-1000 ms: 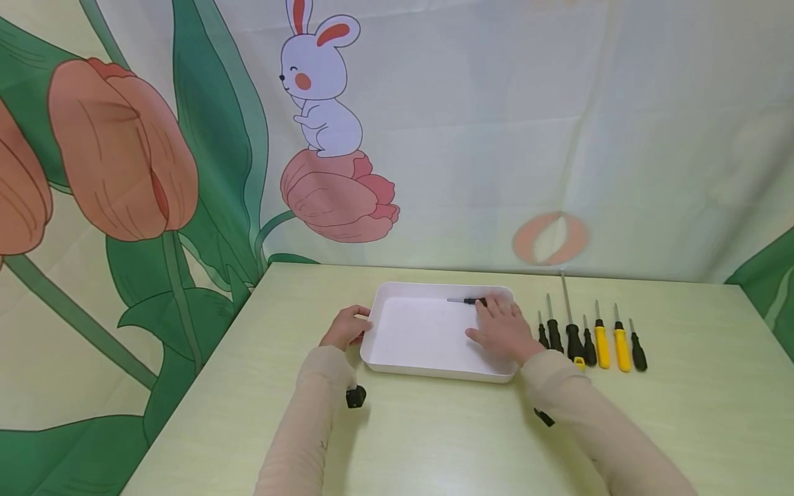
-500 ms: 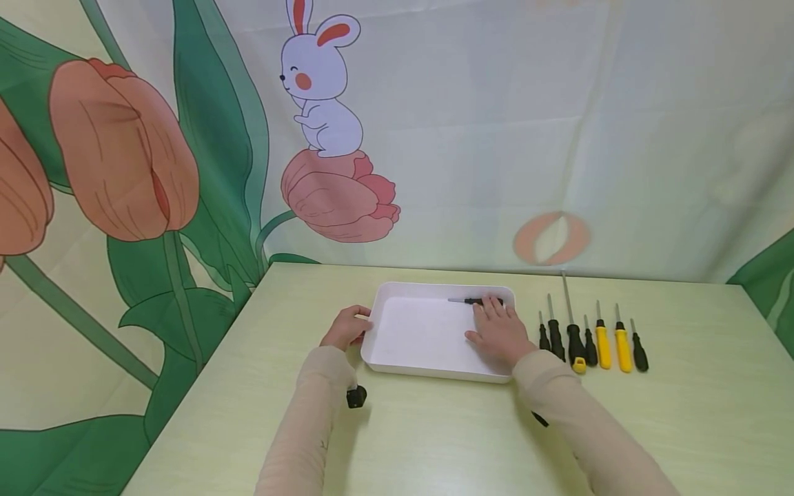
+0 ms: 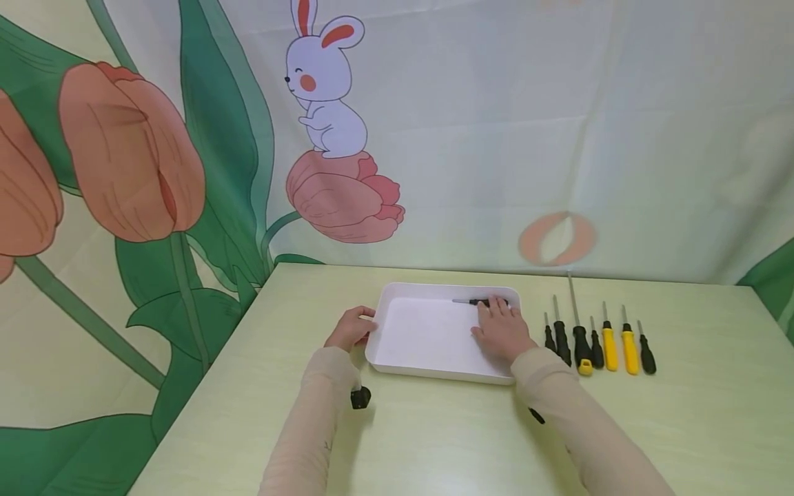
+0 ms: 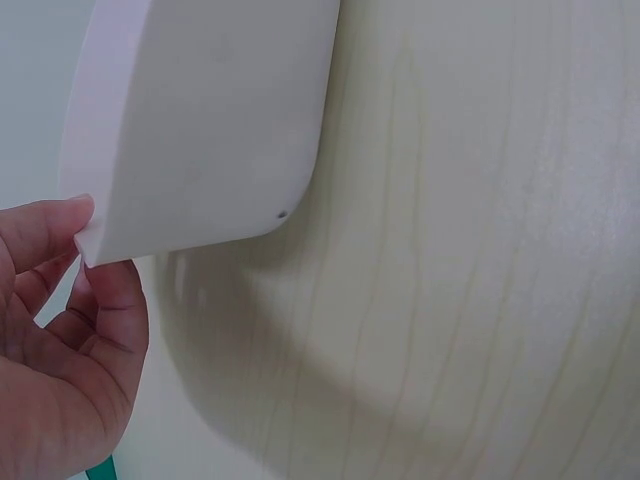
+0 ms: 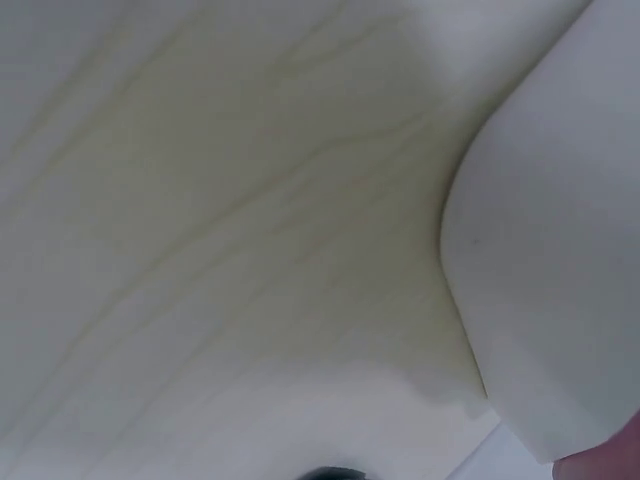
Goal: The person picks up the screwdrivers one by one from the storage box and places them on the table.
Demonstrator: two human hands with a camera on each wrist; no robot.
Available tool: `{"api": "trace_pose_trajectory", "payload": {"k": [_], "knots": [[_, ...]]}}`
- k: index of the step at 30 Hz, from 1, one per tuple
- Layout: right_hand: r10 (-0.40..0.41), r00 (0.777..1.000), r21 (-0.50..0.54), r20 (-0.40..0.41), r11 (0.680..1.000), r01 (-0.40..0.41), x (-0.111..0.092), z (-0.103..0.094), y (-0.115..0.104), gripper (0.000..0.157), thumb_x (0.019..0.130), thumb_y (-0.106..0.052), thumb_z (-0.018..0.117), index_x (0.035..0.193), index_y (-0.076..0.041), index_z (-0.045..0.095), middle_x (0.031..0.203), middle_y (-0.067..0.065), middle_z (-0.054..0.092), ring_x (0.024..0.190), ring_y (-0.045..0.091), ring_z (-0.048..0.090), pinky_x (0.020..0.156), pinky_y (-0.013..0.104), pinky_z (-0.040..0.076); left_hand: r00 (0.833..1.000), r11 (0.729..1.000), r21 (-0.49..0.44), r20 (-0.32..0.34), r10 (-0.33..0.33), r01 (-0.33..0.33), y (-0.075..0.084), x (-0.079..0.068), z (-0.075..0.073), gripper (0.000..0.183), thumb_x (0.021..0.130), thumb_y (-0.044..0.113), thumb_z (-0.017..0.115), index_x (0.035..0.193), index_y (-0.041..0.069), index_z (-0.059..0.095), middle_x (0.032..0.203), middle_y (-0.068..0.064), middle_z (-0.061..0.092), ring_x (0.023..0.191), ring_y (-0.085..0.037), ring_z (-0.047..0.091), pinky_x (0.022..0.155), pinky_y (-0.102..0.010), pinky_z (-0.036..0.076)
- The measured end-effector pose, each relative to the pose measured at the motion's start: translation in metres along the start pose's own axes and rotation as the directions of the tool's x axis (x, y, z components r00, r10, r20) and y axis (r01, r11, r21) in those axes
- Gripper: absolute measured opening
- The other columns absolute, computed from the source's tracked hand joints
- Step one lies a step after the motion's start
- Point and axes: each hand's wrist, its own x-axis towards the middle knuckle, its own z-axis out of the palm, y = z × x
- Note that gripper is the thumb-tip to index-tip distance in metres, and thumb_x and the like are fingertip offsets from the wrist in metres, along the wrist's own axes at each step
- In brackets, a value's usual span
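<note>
A shallow white tray (image 3: 428, 331) sits on the table in the head view. At its left side my left hand (image 3: 352, 326) pinches the rim, thumb and fingers meeting round the tray edge (image 4: 100, 215) in the left wrist view. A small screwdriver (image 3: 475, 302) with a black handle lies inside, along the tray's far wall near the right corner. My right hand (image 3: 501, 332) reaches over the tray's right side, palm down with fingers extended, its fingertips at the screwdriver's handle and covering part of it. In the right wrist view only a bit of this hand shows beside the tray's outer corner.
Right of the tray, several screwdrivers stand in a row on the table: black-handled ones such as the far right one (image 3: 648, 355), yellow-handled ones (image 3: 630, 351), and a long-shafted black and yellow one (image 3: 582, 344). A printed curtain (image 3: 459, 138) hangs behind the table.
The right hand has shifted slightly toward me and left, so more of the screwdriver's black handle shows. The left hand stays at the tray's rim. The head view has shifted a little.
</note>
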Motion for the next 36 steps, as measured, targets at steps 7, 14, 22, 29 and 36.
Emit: {"api": "trace_pose_trajectory", "payload": {"k": [7,14,22,29,36], "knots": [[0.020,1.000,-0.003,-0.007,1.000,-0.020,0.0044,0.0004,-0.0002,0.056,0.093,-0.030,0.037,0.136,0.003,0.025,0.142,0.025,0.019,0.132,0.038,0.015,0.105,0.051,0.013,1.000,1.000,-0.019,-0.002,0.003,-0.003,-0.0022,0.0003,-0.0005,0.027,0.085,0.008,0.054,0.113,0.008,0.053,0.104,-0.011,0.056,0.074,-0.016,0.052,0.058,-0.021,0.042],[0.006,0.998,-0.007,-0.067,1.000,-0.007,0.0071,0.0010,0.0030,0.047,0.091,-0.018,0.042,0.132,0.004,0.033,0.135,0.026,0.032,0.128,0.038,0.026,0.104,0.050,0.019,1.000,1.000,-0.023,0.000,0.006,-0.006,-0.0017,-0.0013,-0.0007,0.027,0.085,0.007,0.054,0.112,0.008,0.053,0.102,-0.011,0.056,0.074,-0.016,0.051,0.057,-0.022,0.041],[-0.006,0.992,-0.028,-0.124,1.000,0.002,0.0075,0.0013,0.0039,0.041,0.085,-0.009,0.049,0.124,0.005,0.042,0.120,0.024,0.043,0.114,0.036,0.040,0.097,0.047,0.032,1.000,1.000,-0.015,0.008,0.008,-0.008,-0.0019,-0.0012,-0.0012,0.027,0.085,0.008,0.053,0.112,0.008,0.052,0.105,-0.011,0.055,0.076,-0.017,0.052,0.057,-0.022,0.042],[-0.017,0.986,-0.072,-0.167,0.997,0.005,0.0062,0.0029,0.0031,0.037,0.086,-0.008,0.047,0.121,0.004,0.046,0.114,0.023,0.050,0.106,0.034,0.045,0.090,0.046,0.039,1.000,1.000,-0.018,0.008,0.014,-0.013,-0.0020,-0.0001,-0.0003,0.026,0.085,0.007,0.053,0.112,0.007,0.052,0.105,-0.012,0.055,0.076,-0.017,0.053,0.057,-0.022,0.042],[0.012,0.979,-0.060,-0.204,0.998,-0.025,0.0081,0.0064,0.0027,0.029,0.084,-0.007,0.048,0.112,0.003,0.051,0.104,0.021,0.053,0.095,0.034,0.047,0.082,0.045,0.041,1.000,1.000,-0.014,0.001,0.023,-0.023,-0.0024,-0.0012,-0.0002,0.027,0.085,0.007,0.054,0.112,0.007,0.052,0.103,-0.012,0.056,0.075,-0.017,0.053,0.057,-0.022,0.042]]}}
